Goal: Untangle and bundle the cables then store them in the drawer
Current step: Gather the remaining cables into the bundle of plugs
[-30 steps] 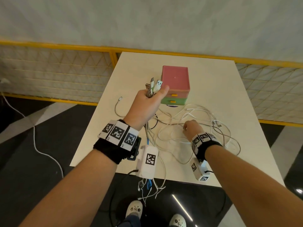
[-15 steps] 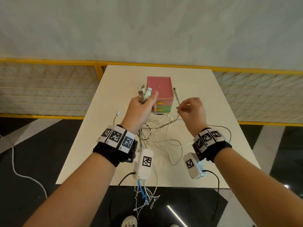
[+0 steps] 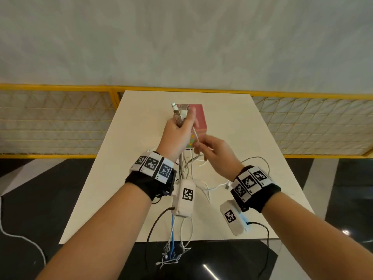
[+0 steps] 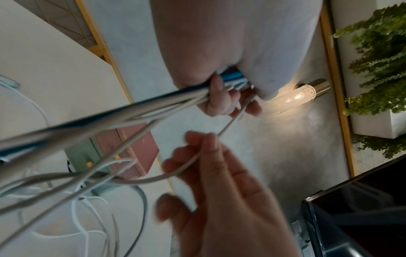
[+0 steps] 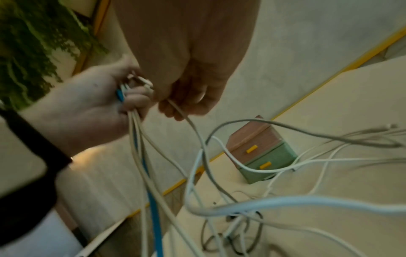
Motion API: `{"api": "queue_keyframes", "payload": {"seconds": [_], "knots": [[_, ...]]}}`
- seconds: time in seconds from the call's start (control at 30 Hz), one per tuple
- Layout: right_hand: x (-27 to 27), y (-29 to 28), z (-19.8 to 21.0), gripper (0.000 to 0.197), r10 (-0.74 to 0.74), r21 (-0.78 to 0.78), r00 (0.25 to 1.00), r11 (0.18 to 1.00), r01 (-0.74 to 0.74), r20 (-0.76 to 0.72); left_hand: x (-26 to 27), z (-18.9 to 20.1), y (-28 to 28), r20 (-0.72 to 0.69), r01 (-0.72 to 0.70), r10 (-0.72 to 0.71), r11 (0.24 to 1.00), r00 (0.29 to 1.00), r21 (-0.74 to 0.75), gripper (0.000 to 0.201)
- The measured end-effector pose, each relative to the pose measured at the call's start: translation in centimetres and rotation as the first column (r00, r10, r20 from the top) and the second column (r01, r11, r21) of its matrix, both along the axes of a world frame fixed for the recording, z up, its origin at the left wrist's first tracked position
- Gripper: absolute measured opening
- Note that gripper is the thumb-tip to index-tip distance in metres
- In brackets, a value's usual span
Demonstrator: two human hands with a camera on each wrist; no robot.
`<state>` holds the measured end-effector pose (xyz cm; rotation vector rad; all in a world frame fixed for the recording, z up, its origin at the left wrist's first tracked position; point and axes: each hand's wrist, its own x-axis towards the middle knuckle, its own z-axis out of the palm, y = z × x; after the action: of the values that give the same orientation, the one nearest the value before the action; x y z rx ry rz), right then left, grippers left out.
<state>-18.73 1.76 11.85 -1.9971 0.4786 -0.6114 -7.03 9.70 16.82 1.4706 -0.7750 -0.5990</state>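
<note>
My left hand point(image 3: 182, 123) is raised above the white table point(image 3: 252, 138) and grips a bundle of cable ends point(image 3: 179, 111), whose plugs stick up above the thumb. The cables, one of them blue point(image 3: 172, 229), hang from the fist past the table's near edge. Just below and right of it, my right hand point(image 3: 198, 145) pinches one grey-white cable point(image 4: 193, 160) that leads up into the left fist point(image 4: 219, 99). The small drawer unit point(image 5: 259, 147), pink over green with yellow handles, stands shut behind the hands. More loose cables point(image 3: 212, 186) lie tangled on the table.
A yellow railing with mesh panels point(image 3: 60, 88) runs behind the table against a pale wall. A white cord point(image 3: 20, 239) trails over the dark floor at left. A lit wall lamp point(image 4: 296, 95) and green plants point(image 4: 377, 52) show in the left wrist view.
My right hand lifted one cable off the table pile, then moved left and down to just under the left fist. The left hand has kept its hold on the bundle and risen a little.
</note>
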Motion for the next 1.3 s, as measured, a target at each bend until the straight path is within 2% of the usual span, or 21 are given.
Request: {"api": "queue_keyframes", "payload": {"seconds": [0.1, 0.2, 0.3, 0.4, 0.5, 0.57, 0.63, 0.73, 0.8, 0.87, 0.93, 0.97, 1.03, 1.13, 1.2, 1.3], "knots": [[-0.3, -0.3, -0.7, 0.022, 0.124, 0.077, 0.986, 0.99, -0.115, -0.113, 0.6, 0.3, -0.1, 0.025, -0.023, 0.025, 0.998, 0.999, -0.065, 0.05], [-0.4, -0.9, -1.6, 0.026, 0.193, 0.171, 0.97, 0.971, -0.166, -0.15, 1.1, 1.0, -0.1, 0.03, -0.055, 0.059, 0.99, 0.998, -0.13, 0.05], [-0.2, -1.7, -2.7, 0.028, 0.22, 0.214, 0.955, 0.961, -0.176, -0.199, 1.2, 2.0, 0.1, -0.142, -0.044, 0.011, 0.973, 0.99, -0.227, 0.049], [-0.2, -3.1, -3.6, 0.024, 0.175, 0.125, 0.935, 0.982, -0.143, -0.309, 1.5, 3.5, 0.9, -0.163, -0.012, -0.03, 0.969, 0.986, -0.248, 0.045], [-0.6, -5.5, -4.4, 0.019, 0.056, 0.002, 0.927, 0.998, -0.059, -0.371, 2.5, 5.2, 2.1, -0.131, 0.008, -0.049, 0.953, 0.99, -0.302, 0.042], [-0.4, -6.9, -3.8, 0.015, -0.039, 0.006, 0.952, 0.999, 0.042, -0.303, 3.4, 5.7, 2.8, -0.072, 0.008, -0.03, 0.958, 0.997, -0.285, 0.029], [0.3, -7.8, -1.8, 0.015, -0.132, 0.062, 0.974, 0.987, 0.146, -0.185, 4.2, 5.6, 3.3, 0.052, 0.044, -0.034, 0.976, 0.998, -0.214, 0.01], [1.4, -8.2, 2.4, 0.014, -0.248, 0.229, 0.969, 0.944, 0.238, 0.013, 4.5, 4.9, 3.6, 0.169, 0.021, -0.012, 0.999, 0.985, -0.049, 0.023], [1.8, -7.9, 5.2, 0.01, -0.246, 0.261, 0.964, 0.942, 0.212, 0.105, 3.5, 5.1, 3.6, 0.201, 0.032, -0.031, 0.999, 0.979, 0.0, 0.028], [2.1, -6.9, 7.6, 0.01, -0.162, 0.155, 0.977, 0.978, 0.141, 0.137, 2.2, 5.4, 3.3, 0.209, 0.073, -0.079, 0.997, 0.975, 0.034, 0.036], [2.3, -5.6, 9.3, 0.011, -0.066, -0.106, 0.994, 0.992, 0.075, 0.084, 1.2, 5.5, 2.8, 0.202, 0.108, -0.121, 0.991, 0.972, 0.074, 0.045], [2.4, -5.0, 9.9, 0.012, -0.036, -0.23, 0.998, 0.972, 0.049, 0.059, 0.9, 5.3, 2.4, 0.208, 0.131, -0.149, 0.987, 0.967, 0.098, 0.043], [2.5, -4.2, 10.5, 0.014, -0.014, -0.36, 0.999, 0.932, 0.03, 0.045, 0.7, 4.8, 1.8, 0.251, 0.143, -0.178, 0.978, 0.951, 0.15, 0.029], [2.0, -4.6, 9.8, 0.01, 0.009, -0.378, 1.0, 0.926, -0.001, 0.02, 1.1, 4.6, 1.8, 0.282, 0.058, -0.094, 0.989, 0.955, 0.134, 0.035], [1.0, -5.2, 8.4, 0.011, 0.032, -0.366, 0.998, 0.929, -0.049, -0.053, 1.8, 5.0, 2.0, 0.261, -0.026, 0.015, 0.999, 0.965, 0.037, 0.037], [-0.2, -6.1, 5.7, 0.024, 0.042, -0.275, 0.991, 0.958, -0.076, -0.13, 2.6, 5.5, 2.3, 0.212, -0.141, 0.169, 0.98, 0.962, -0.141, 0.038]]}}
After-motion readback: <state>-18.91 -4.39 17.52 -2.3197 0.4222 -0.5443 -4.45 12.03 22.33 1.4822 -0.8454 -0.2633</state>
